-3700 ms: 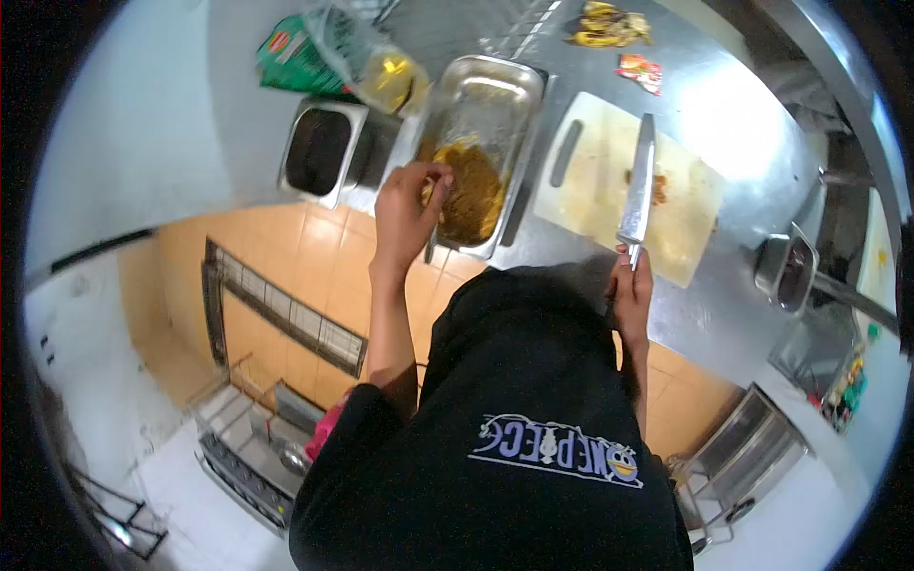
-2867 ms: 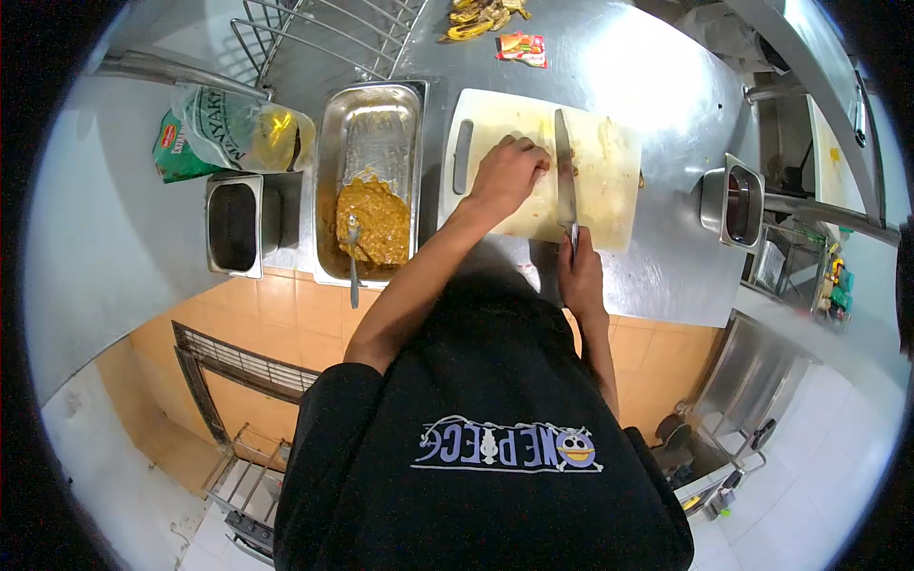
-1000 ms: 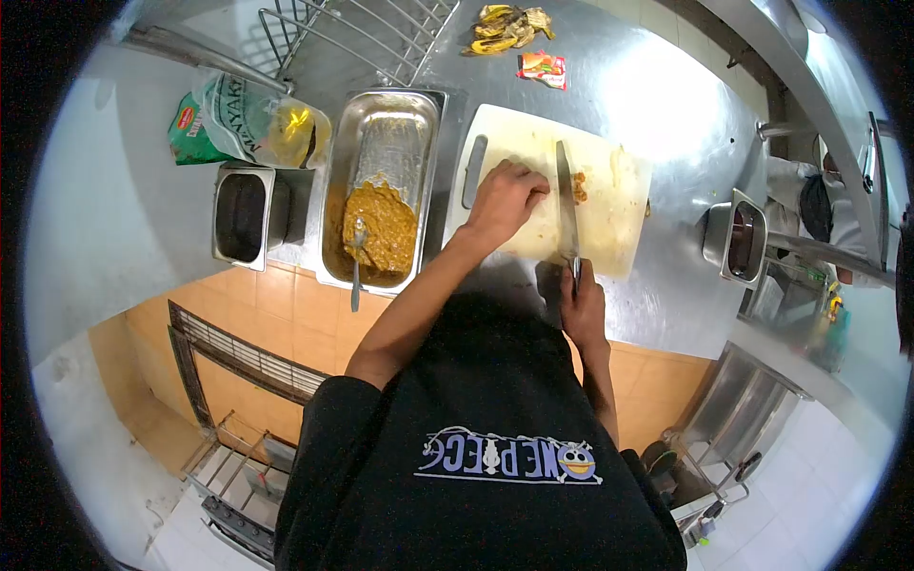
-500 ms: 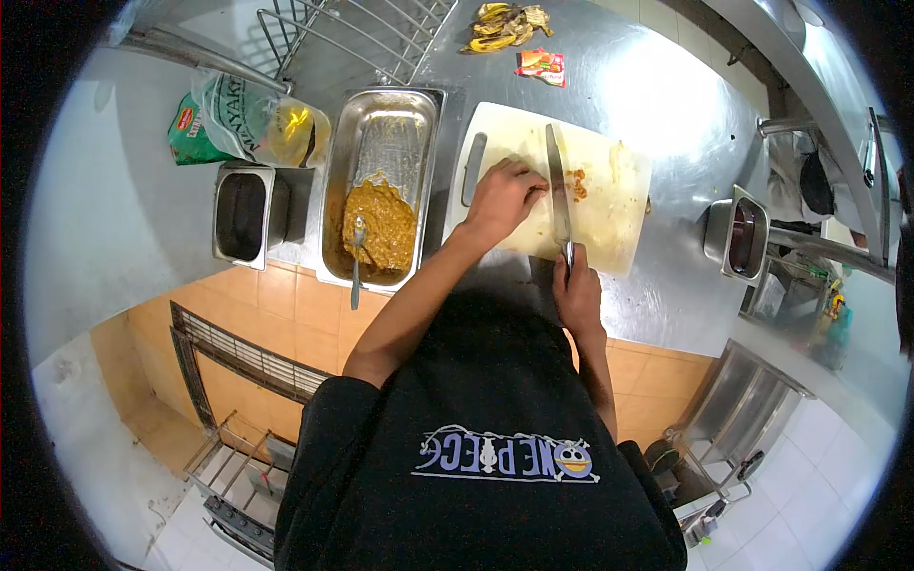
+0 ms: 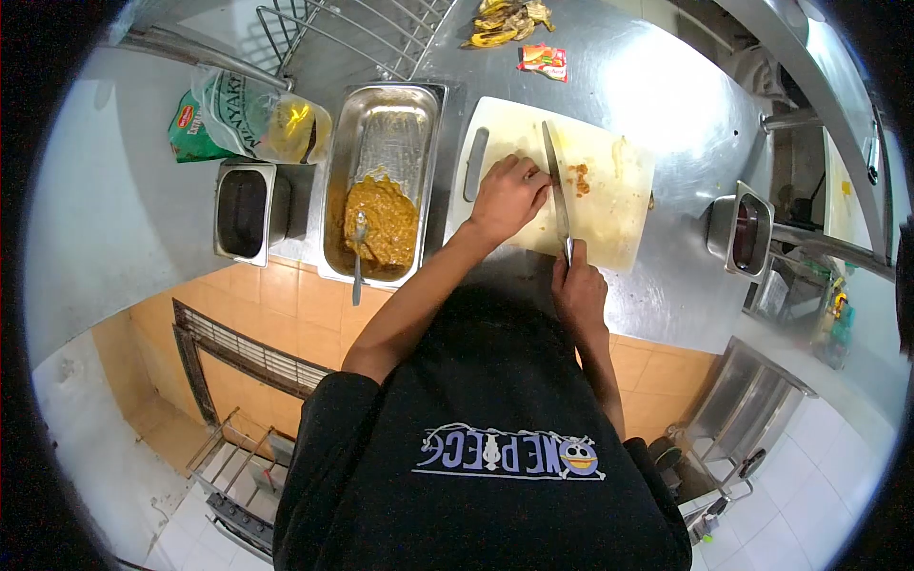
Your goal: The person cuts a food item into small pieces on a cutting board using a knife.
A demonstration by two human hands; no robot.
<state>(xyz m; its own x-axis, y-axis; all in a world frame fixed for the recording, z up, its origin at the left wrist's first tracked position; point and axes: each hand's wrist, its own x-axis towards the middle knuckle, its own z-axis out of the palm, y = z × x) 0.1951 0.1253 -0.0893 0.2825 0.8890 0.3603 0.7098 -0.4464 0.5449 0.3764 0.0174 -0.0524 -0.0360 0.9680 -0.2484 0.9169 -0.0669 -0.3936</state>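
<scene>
The right hand (image 5: 581,288) is closed round the knife (image 5: 559,190), blade pointing far; the left hand (image 5: 511,200) curls just left of it, its hold I cannot tell; bits (image 5: 581,178) lie just right.

1 head-worn view, steeply downward

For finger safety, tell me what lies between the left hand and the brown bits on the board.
The knife blade lies between the left hand and the brown bits, in the head view.
</scene>
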